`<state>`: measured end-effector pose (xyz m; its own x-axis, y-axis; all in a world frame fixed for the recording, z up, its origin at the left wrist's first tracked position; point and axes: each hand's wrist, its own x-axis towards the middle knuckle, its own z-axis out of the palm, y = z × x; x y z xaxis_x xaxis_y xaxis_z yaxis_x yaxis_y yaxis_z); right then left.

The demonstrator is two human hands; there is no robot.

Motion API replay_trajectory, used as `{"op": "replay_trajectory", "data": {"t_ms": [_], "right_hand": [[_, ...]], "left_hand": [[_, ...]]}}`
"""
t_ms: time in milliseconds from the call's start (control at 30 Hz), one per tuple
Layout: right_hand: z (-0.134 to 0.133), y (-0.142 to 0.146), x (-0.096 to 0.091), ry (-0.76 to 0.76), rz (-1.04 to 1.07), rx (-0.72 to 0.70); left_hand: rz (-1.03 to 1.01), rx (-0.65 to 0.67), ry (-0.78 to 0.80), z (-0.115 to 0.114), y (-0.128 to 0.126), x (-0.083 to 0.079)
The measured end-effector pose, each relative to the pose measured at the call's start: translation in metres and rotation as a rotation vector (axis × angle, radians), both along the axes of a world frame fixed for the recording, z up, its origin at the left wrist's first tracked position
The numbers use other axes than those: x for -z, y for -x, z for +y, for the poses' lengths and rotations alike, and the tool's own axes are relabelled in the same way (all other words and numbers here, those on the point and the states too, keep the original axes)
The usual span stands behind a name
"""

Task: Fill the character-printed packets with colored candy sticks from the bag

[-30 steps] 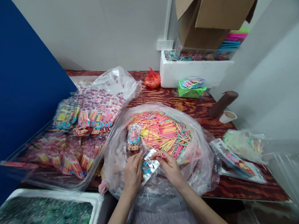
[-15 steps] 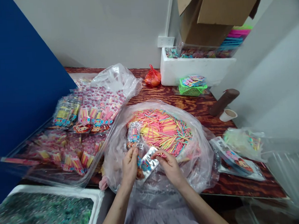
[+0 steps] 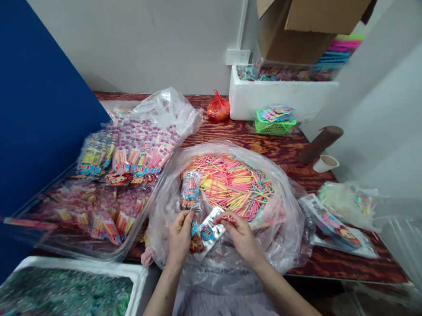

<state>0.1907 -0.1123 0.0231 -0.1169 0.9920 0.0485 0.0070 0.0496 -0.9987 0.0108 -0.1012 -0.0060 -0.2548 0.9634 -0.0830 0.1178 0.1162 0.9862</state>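
Observation:
A large clear plastic bag (image 3: 159, 247) lies open before me, with pink, yellow and blue thin candy sticks (image 3: 230, 180) heaped inside. My left hand (image 3: 180, 234) is closed, thumb and finger pinched at the edge of a printed pouch (image 3: 196, 243) with a brown cartoon figure. Just above its fingertips lies a filled clear-front pouch (image 3: 190, 185). A silver-backed pouch (image 3: 212, 228) rests tilted between my hands. My right hand (image 3: 241, 237) is closed around a small bundle of candy sticks (image 3: 229, 218), their ends showing at the fingertips, over the silver pouch's upper right end.
On the left, a clear tray (image 3: 125, 251) holds many filled pouches; below it stands a white foam box (image 3: 137, 272). Flat pouches (image 3: 339, 231), a paper cup (image 3: 325, 163), a brown bottle (image 3: 320, 144), a green basket (image 3: 275, 127) and a red bag (image 3: 218, 107) surround the work.
The whole view has shifted slightly, so things appear a little further right. Both hands keep nearly the same pose, the right one still with its candy sticks.

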Motion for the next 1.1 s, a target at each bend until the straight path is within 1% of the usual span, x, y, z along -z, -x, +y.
{"op": "replay_trajectory", "data": {"t_ms": [100,200,300,367,400,467,533,600,633,700,833,933,1033,1100], "right_hand": [[0.0,-0.001,0.005,0.023,0.008,0.007],[0.005,-0.006,0.011,0.05,0.03,0.023],[0.021,-0.013,0.009,0.082,0.13,0.111],[0.036,-0.016,-0.001,0.103,0.294,0.158],[0.044,-0.016,-0.008,0.111,0.389,0.159],[0.059,-0.013,-0.025,0.121,0.539,0.098],[0.069,-0.005,-0.041,0.138,0.612,0.021],[0.074,0.003,-0.051,0.176,0.648,-0.035],[0.074,0.007,-0.054,0.201,0.662,-0.053],[0.072,0.012,-0.052,0.253,0.677,-0.078],[0.063,0.012,-0.042,0.308,0.653,-0.105],[0.054,0.008,-0.042,0.278,0.605,-0.115],[0.044,0.006,-0.047,0.202,0.487,-0.178],[0.04,0.005,-0.047,0.163,0.408,-0.222]], "left_hand": [[0.008,0.061,-0.021,0.0,-0.001,-0.001],[0.026,0.123,-0.098,0.001,-0.004,-0.006],[0.063,0.176,-0.139,0.001,-0.007,-0.012],[0.076,0.214,-0.141,0.0,-0.01,-0.016],[0.078,0.237,-0.141,0.0,-0.012,-0.018],[0.08,0.28,-0.136,-0.002,-0.015,-0.022],[0.075,0.317,-0.125,-0.003,-0.018,-0.024],[0.06,0.342,-0.104,-0.004,-0.02,-0.025],[0.048,0.344,-0.094,-0.005,-0.021,-0.026],[0.008,0.324,-0.072,-0.007,-0.021,-0.025],[-0.106,0.27,0.007,-0.01,-0.019,-0.022],[-0.145,0.266,0.047,-0.01,-0.019,-0.022],[-0.141,0.288,0.078,-0.01,-0.02,-0.025],[-0.117,0.28,0.06,-0.011,-0.021,-0.026]]}}
